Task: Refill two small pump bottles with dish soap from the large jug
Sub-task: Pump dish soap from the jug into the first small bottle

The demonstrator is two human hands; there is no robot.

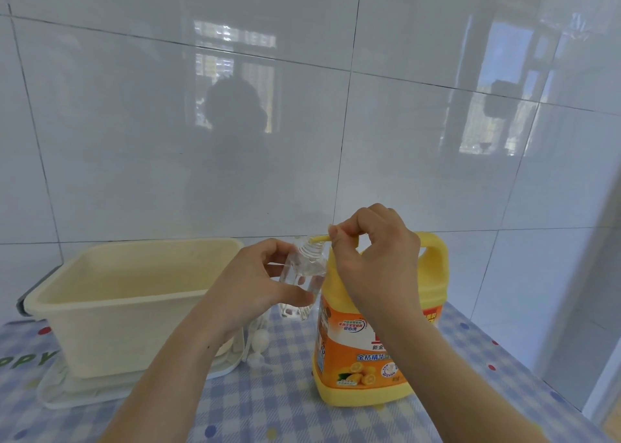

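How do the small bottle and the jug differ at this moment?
The bottle is small and clear; the jug is large and opaque yellow with an orange label. The bottle is held tilted by the left hand; the jug stands upright on the table. The bottle's neck is open, while the jug carries its pump, gripped by the right hand. They meet at the pump's tip.

Soft daylight is pouring in from behind, and a window [235, 56] is mirroring itself as bright panes in the glossy wall tiles [100, 133], with the person's dim silhouette [235, 116] sitting among them. A cool bluish cast is tinting the tiles. The small pump bottle [304, 274] is catching pale glints. Shadows on the bench [285, 392] are falling faint, and grout lines [345, 123] are bowing toward the edges.
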